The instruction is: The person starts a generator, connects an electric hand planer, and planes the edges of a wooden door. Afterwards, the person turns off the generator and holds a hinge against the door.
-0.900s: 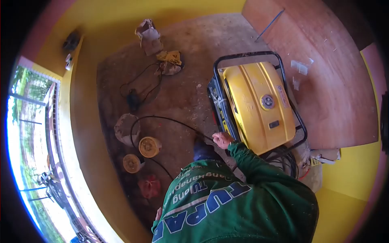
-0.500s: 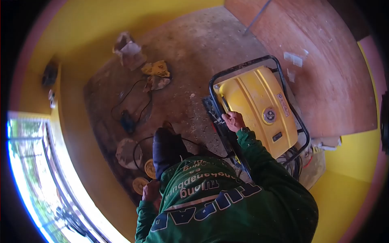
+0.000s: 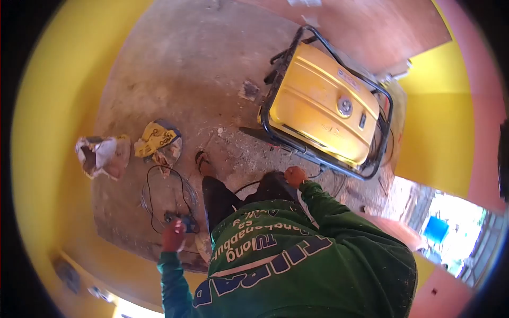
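My right hand (image 3: 295,176) is closed, just above my right knee and apart from the frame of the yellow generator (image 3: 323,100); nothing shows in it. The generator has a black tube frame, a round fuel cap (image 3: 345,106) on top and stands on the floor. Out to the side hangs my left hand (image 3: 174,235), in front of a blue power tool (image 3: 188,222) on the floor. Its fingers are smeared, so I cannot make out whether they are curled or apart. A dark cord (image 3: 150,193) loops on the floor by the tool.
A yellow bag (image 3: 159,139) and a crumpled, torn paper bag (image 3: 103,155) lie on the dusty concrete floor (image 3: 175,69). Yellow walls surround the room, with a brown board (image 3: 382,32) beyond the generator. A doorway at the right shows a blue object (image 3: 436,229) outside.
My right hand has come off the generator's near edge, back to my knee. The left hand has moved outward from my side. My view has turned, so the bags now appear further left and lower.
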Demonstrator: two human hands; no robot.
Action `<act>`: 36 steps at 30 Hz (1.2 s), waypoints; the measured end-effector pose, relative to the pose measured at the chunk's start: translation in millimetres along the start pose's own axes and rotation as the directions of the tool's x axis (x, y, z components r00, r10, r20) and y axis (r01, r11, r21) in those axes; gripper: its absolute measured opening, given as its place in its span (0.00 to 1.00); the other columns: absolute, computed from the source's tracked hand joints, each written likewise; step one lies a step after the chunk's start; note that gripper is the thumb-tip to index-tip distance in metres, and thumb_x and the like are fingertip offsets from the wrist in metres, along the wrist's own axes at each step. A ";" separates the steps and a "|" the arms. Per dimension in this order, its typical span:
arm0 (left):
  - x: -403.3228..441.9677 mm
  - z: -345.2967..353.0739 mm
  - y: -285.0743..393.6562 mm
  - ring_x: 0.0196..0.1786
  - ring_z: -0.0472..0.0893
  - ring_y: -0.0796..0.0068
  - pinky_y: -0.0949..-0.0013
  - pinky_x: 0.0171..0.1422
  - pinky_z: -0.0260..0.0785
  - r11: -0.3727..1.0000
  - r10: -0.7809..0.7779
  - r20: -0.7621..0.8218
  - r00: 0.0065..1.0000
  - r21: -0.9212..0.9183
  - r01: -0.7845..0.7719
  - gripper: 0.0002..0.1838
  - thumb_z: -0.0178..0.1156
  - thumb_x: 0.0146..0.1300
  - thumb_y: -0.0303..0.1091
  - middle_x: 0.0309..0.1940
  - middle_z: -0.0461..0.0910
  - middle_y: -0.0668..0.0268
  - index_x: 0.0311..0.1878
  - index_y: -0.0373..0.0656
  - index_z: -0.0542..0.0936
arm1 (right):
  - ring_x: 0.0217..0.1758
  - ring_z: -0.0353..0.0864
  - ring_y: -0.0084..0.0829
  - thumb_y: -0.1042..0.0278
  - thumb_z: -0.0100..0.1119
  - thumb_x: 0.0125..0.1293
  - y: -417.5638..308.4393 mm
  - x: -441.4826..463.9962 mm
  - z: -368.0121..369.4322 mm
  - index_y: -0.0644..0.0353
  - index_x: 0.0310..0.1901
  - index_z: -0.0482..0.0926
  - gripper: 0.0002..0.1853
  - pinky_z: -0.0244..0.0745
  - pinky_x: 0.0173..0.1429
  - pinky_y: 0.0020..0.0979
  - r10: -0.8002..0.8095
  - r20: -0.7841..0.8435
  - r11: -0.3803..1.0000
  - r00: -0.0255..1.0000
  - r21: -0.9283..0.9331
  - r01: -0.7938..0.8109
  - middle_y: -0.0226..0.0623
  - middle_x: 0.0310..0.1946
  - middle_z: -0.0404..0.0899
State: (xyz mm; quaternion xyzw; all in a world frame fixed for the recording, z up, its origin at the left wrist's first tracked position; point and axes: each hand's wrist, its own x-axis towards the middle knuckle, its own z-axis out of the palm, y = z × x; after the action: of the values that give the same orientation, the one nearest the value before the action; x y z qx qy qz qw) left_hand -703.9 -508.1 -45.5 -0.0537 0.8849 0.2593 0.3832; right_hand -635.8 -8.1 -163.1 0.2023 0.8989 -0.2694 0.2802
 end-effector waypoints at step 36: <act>450.2 147.1 334.9 0.29 0.74 0.82 0.76 0.30 0.66 0.482 0.316 0.552 0.772 -0.794 0.371 0.13 0.51 0.66 0.41 0.30 0.77 0.70 0.39 0.41 0.76 | 0.49 0.68 0.47 0.70 0.54 0.56 -186.5 196.5 -117.0 0.72 0.64 0.58 0.33 0.65 0.55 0.42 0.333 -0.706 0.939 0.625 0.311 -0.149 0.52 0.47 0.64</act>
State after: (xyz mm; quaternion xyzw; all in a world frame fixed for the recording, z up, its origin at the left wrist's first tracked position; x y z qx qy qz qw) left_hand -1022.1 -99.9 -307.5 -0.1652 0.4385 0.6670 0.5793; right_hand -927.5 -40.5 -132.6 0.4442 0.8619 -0.2206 -0.1059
